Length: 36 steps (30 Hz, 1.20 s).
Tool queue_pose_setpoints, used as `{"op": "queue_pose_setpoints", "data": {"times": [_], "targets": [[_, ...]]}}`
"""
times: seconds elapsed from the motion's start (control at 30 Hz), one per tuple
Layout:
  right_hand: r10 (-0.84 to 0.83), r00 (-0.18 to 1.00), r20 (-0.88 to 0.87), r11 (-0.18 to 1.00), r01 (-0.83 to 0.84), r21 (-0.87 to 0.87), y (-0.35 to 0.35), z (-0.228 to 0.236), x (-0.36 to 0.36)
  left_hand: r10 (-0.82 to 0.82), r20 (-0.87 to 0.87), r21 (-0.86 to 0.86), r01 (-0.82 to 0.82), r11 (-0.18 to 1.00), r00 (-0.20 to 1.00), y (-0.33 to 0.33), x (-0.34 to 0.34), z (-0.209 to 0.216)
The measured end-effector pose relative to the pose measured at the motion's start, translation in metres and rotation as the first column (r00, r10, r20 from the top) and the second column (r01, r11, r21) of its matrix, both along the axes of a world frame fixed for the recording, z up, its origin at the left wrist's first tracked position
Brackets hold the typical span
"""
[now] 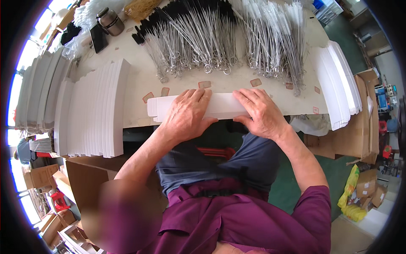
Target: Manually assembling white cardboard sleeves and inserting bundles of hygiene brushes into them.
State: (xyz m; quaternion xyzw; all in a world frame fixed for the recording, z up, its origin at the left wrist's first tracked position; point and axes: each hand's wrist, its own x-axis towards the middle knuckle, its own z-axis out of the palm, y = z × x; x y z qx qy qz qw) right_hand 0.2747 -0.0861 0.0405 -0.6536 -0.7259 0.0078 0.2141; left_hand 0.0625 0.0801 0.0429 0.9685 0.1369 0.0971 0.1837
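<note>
A long narrow white cardboard box (226, 104) lies crosswise at the front edge of the table, with an end flap sticking out at its left. My left hand (189, 112) grips its left part, fingers over the top and thumb along the near side. The right end is gripped the same way by my right hand (261, 111), which hides that end. Beyond the box lies a wide pile of wire-handled brushes with black bristles (196, 36), their looped ends toward me. Next to it on the right is a pile of white-bristled wire brushes (275, 40).
Long white boxes (95, 110) stand in a row at the left, with flat white cartons (40, 91) beyond them. More white cartons (336, 84) are stacked at the table's right edge. A metal flask (111, 22) and a dark phone (98, 39) are far left. Brown cardboard boxes flank the table.
</note>
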Motion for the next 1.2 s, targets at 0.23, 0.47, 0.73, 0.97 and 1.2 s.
{"op": "queue_pose_setpoints", "data": {"times": [0.23,0.47,0.73,0.97,1.2], "targets": [[0.021,0.999,0.028,0.999,-0.02,-0.025,0.005,-0.004,0.005,0.036,0.065,-0.057,-0.032,0.998,0.997,0.003,0.004,-0.003],[-0.054,0.997,-0.049,0.998,0.056,0.03,0.01,-0.022,0.011,0.091,0.191,0.011,-0.095,0.995,0.977,0.001,0.018,-0.017],[-0.028,0.995,-0.099,0.999,0.03,0.019,0.011,-0.025,0.005,0.123,0.18,0.0,-0.125,0.992,0.976,-0.006,0.012,-0.025],[0.04,0.988,0.15,0.993,-0.023,-0.114,-0.002,-0.032,-0.007,0.067,0.063,0.187,-0.078,0.979,0.996,-0.024,-0.004,-0.049],[-0.07,0.984,0.166,0.995,0.081,-0.062,-0.003,-0.045,-0.021,0.09,-0.057,0.19,-0.077,0.979,0.994,-0.028,-0.013,-0.046]]}}
